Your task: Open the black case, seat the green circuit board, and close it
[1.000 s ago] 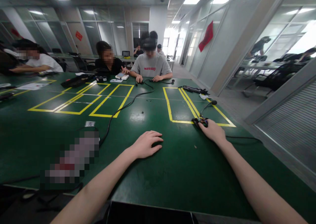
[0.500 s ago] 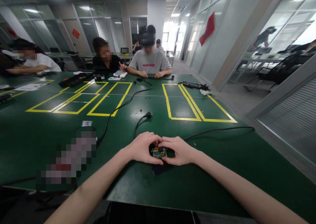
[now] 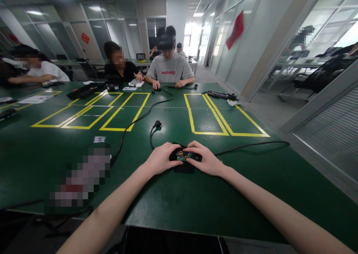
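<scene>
A small black device (image 3: pixel 184 157) with a green circuit board and coloured parts showing lies on the green table (image 3: pixel 179 209) in front of me. My left hand (image 3: pixel 162 158) grips its left side with curled fingers. My right hand (image 3: pixel 205 160) grips its right side the same way. One black cable runs from the device to a plug (image 3: pixel 157 124) lying just beyond it. A second black cable (image 3: pixel 251 145) trails off to the right along the table.
Yellow tape rectangles (image 3: pixel 215 116) mark the table beyond my hands. A long black cable (image 3: pixel 134 122) crosses toward a person in a grey shirt (image 3: pixel 169 69) seated opposite. Other people sit at the far left. A black object (image 3: pixel 220 95) lies at the far right edge.
My right hand dragged the device from the yellow rectangle on the right to the middle in front of me. My left hand closed on it too. The plug and cable followed.
</scene>
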Action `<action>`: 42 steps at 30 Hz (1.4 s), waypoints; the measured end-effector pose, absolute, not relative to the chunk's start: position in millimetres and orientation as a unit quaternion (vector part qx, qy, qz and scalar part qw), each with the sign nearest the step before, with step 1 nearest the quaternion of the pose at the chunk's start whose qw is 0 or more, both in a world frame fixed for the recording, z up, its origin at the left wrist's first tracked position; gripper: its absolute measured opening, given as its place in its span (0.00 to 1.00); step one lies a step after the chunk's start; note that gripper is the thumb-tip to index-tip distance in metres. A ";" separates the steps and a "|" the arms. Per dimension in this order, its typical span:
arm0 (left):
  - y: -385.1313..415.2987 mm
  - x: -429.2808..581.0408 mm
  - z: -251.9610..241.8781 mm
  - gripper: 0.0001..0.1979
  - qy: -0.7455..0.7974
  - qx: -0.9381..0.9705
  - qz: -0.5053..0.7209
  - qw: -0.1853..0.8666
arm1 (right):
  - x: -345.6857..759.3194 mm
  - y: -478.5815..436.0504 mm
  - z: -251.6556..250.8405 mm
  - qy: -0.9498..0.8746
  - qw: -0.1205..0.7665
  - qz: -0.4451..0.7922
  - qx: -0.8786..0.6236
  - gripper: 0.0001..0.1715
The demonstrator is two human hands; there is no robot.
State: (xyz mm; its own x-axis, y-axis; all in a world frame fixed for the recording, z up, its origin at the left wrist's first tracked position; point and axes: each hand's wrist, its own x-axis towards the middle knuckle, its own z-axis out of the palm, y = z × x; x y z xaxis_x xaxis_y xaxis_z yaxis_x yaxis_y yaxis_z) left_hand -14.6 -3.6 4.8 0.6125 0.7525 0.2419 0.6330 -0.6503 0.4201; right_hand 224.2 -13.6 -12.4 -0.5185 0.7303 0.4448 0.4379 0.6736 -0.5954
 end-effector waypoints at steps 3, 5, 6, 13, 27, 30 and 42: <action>-2.0 -13.8 5.1 0.24 0.388 0.885 0.207 0.151 | 224.5 -11.1 -12.1 -0.844 0.348 0.224 -0.340 0.16; -2.1 -13.0 5.9 0.21 0.389 0.884 0.212 0.147 | 223.7 -11.1 -10.9 -0.843 0.347 0.228 -0.341 0.15; -2.6 -12.5 6.4 0.19 0.393 0.883 0.213 0.145 | 223.2 -11.5 -10.1 -0.844 0.347 0.227 -0.341 0.15; -11.4 -6.7 10.9 0.20 0.430 0.871 0.193 0.141 | 221.5 -13.6 -5.6 -0.850 0.344 0.225 -0.328 0.13; -2.1 -8.9 7.5 0.32 0.369 0.894 0.191 0.169 | 222.9 -8.7 -12.1 -0.850 0.340 0.193 -0.353 0.12; 3.9 -11.4 6.7 0.30 0.359 0.897 0.193 0.168 | 223.1 -7.2 -12.6 -0.845 0.340 0.178 -0.372 0.12; 22.6 -18.9 -2.7 0.27 0.339 0.896 0.227 0.176 | 225.9 -2.3 -15.8 -0.818 0.381 0.148 -0.404 0.09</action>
State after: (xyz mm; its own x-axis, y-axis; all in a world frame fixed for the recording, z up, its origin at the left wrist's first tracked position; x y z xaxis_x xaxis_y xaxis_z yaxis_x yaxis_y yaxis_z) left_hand -18.9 22.6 -2.7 0.6667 0.6877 0.2874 0.5273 -0.7077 0.4702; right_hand 225.9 -2.3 -15.8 -0.3820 0.7745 0.5042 0.5490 0.6291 -0.5503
